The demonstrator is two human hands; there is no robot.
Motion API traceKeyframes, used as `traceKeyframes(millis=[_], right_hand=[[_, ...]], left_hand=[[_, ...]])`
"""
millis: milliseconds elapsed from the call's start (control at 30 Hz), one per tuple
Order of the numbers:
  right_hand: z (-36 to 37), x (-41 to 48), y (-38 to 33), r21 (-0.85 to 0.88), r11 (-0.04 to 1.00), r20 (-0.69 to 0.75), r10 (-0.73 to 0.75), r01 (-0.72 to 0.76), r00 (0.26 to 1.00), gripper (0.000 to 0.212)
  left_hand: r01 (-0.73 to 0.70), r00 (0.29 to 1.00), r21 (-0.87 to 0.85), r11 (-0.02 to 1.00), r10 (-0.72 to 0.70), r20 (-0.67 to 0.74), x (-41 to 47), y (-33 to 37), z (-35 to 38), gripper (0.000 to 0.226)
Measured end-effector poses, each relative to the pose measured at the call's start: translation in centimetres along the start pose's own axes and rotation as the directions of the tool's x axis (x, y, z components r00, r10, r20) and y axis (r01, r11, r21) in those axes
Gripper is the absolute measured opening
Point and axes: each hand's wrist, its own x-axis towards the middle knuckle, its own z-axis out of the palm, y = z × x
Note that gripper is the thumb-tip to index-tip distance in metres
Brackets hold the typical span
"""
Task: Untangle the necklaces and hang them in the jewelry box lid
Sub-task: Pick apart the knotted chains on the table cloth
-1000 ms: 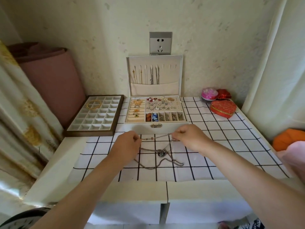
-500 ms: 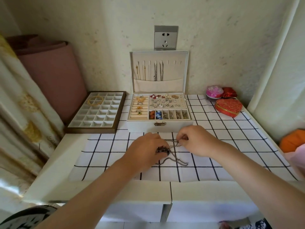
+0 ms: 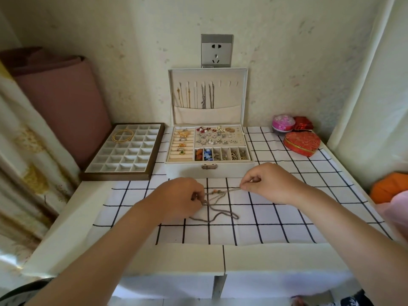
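A compartment tray sits far left. On the checked cloth the left hand pinches the tangled necklaces (grey chains, one loop trailing toward the person); the right hand pinches a thin chain pulled taut. Behind them, the jewelry box lid stands open.

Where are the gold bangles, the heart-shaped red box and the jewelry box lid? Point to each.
gold bangles (image 3: 121, 141): head view, near arc of the rings.
heart-shaped red box (image 3: 302, 142): head view, middle of its top.
jewelry box lid (image 3: 207, 114): head view, bare fabric pocket.
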Motion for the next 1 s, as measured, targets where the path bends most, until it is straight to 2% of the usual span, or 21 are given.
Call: traceKeyframes(millis=[167, 267, 400, 533, 667, 733, 833, 933, 1000], right_hand=[[-0.5, 0.3, 1.1, -0.085, 0.995, 0.002, 0.045, -0.045, 0.999, 0.008], [-0.6, 0.2, 1.3, -0.172, 0.984, 0.015, 0.052, -0.048, 0.999, 0.013], [-0.7, 0.0, 2.0, -0.228, 0.971, 0.04, 0.085, -0.073, 0.996, 0.011], [-1.0, -0.3, 2.5, -0.217, 0.972, 0.045, 0.106, -0.094, 0.993, 0.011], [-0.8, -0.8, 2.4, -0.248, 0.967, 0.039, 0.076, -0.064, 0.996, 0.012], [-0.8, -1.1, 2.0, -0.305, 0.952, 0.035, 0.051, -0.038, 0.998, 0.019], [-0.5, -1.3, 1.0, -0.44, 0.895, 0.009, -0.069, 0.065, 0.998, 0.026], [1.1, -1.1, -0.1, -0.383, 0.899, 0.007, -0.226, 0.211, 0.974, 0.022], [2.0, -0.9, -0.6, -0.324, 0.908, 0.005, -0.28, 0.266, 0.96, 0.017]], left_hand=[[0.061, 0.998, 0.025, 0.998, -0.061, 0.0, -0.3, -0.9, -1.3, 0.015], [0.081, 0.997, -0.029, 0.996, -0.081, -0.008, -0.2, -1.5, -1.8, 0.019], [0.161, 0.977, -0.169, 0.972, -0.133, 0.167, -0.3, -2.1, -2.3, 0.033], [0.216, 0.948, -0.01, 0.976, -0.207, 0.241, -0.6, -2.5, -2.7, 0.022], [0.202, 0.958, 0.108, 0.973, -0.219, 0.185, -0.2, -1.7, -2.5, 0.012], [0.175, 0.977, 0.12, 0.977, -0.188, 0.101, -0.2, -1.1, -2.4, 0.013], [0.043, 0.996, 0.084, 0.996, -0.036, -0.075, 0.0, 0.2, -1.8, 0.012], [-0.106, 0.991, 0.063, 0.992, 0.111, -0.077, 0.1, 2.2, -0.2, 0.008], [-0.175, 0.981, 0.096, 0.98, 0.182, -0.067, 0.4, 2.8, 0.9, 0.011]])
